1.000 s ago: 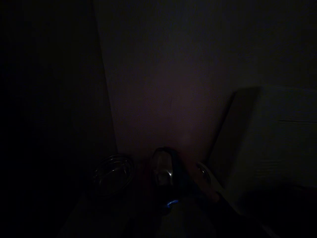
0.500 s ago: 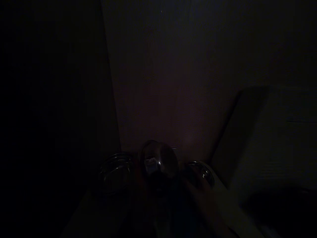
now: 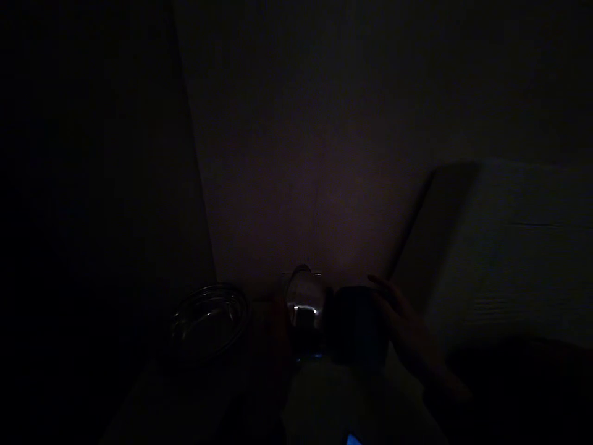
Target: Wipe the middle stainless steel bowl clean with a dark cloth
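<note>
The picture is very dark. A shiny metal bowl (image 3: pixel 306 303) stands tilted on its side near the lower middle. Along its left edge a dim reddish shape seems to be my left hand (image 3: pixel 277 324); its fingers are lost in shadow. Right of the bowl is a dark bluish, boxy thing (image 3: pixel 359 324) whose kind I cannot make out. My right hand (image 3: pixel 402 321) reaches in from the lower right, its fingers bent over that thing's upper right edge. Another round metal dish (image 3: pixel 208 324) rests to the left, apart from both hands.
A pale wall (image 3: pixel 301 154) rises behind the bowls, with a corner line on its left. At right leans a large pale box or panel (image 3: pixel 519 247). A small blue glow (image 3: pixel 353 439) shows at the bottom edge.
The middle bowl has turned and now shows a narrower face. My right hand has moved right and up, and the dark bluish thing shows more fully. The metal dish seen at right is no longer visible.
</note>
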Available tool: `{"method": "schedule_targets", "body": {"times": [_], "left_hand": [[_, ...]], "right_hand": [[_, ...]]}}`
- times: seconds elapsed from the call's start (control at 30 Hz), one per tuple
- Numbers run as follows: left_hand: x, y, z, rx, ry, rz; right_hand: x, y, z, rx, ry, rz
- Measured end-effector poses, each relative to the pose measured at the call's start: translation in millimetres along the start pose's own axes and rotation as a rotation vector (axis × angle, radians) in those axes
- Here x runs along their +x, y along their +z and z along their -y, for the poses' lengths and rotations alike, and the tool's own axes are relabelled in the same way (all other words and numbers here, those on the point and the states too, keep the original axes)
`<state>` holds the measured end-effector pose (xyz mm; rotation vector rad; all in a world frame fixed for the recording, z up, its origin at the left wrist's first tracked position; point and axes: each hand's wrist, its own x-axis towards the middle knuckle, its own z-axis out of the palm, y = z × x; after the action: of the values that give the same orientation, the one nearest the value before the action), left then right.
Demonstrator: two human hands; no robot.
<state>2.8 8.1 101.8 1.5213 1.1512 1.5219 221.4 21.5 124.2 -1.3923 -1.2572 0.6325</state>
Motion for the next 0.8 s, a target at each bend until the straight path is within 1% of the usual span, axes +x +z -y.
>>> {"method": "schedule_targets", "body": {"times": [0.1, 0.17, 0.2, 0.27, 0.37, 0.43, 0.5, 0.57, 0.6, 0.67, 0.73, 0.77, 0.8], "left_hand": [[-8.7, 5.2, -7.1, 0.020, -0.045, 0.008], [-9.7, 10.6, -15.3, 0.025, -0.061, 0.032], [-9.1, 13.5, -19.6, 0.026, -0.067, 0.050], [-6.9, 18.5, -25.9, 0.037, -0.082, 0.081], [-4.1, 20.9, -26.5, 0.121, -0.060, 0.107], [-3.1, 18.5, -22.0, 0.213, 0.047, 0.160], [-2.2, 14.4, -17.1, 0.316, 0.200, 0.239], [-1.5, 10.7, -14.3, 0.422, 0.348, 0.303], [-1.4, 9.4, -13.8, 0.471, 0.404, 0.324], [-1.6, 7.8, -13.6, 0.552, 0.479, 0.359], [-2.5, 7.2, -12.8, 0.606, 0.505, 0.400], [-3.0, 7.0, -12.0, 0.628, 0.508, 0.423], [-3.5, 6.8, -10.9, 0.651, 0.511, 0.435]], "right_hand": [[-9.9, 7.3, 7.8, 0.183, 0.034, 0.146], [-15.3, 10.2, 11.1, 0.237, 0.024, 0.225], [-17.3, 10.8, 12.2, 0.231, 0.017, 0.251], [-19.6, 10.6, 13.0, 0.166, -0.006, 0.252], [-18.9, 7.6, 9.3, 0.018, -0.094, 0.150], [-16.7, 4.8, 3.1, -0.061, -0.194, 0.087], [-14.7, 1.7, -4.5, -0.112, -0.267, 0.062], [-13.6, -1.8, -10.9, -0.132, -0.290, 0.043], [-13.4, -3.9, -13.0, -0.136, -0.277, 0.042], [-13.1, -8.9, -14.9, -0.143, -0.221, 0.056], [-12.5, -14.6, -14.4, -0.186, -0.176, 0.095], [-12.0, -17.3, -13.7, -0.229, -0.184, 0.107], [-11.8, -19.4, -13.0, -0.282, -0.223, 0.099]]}}
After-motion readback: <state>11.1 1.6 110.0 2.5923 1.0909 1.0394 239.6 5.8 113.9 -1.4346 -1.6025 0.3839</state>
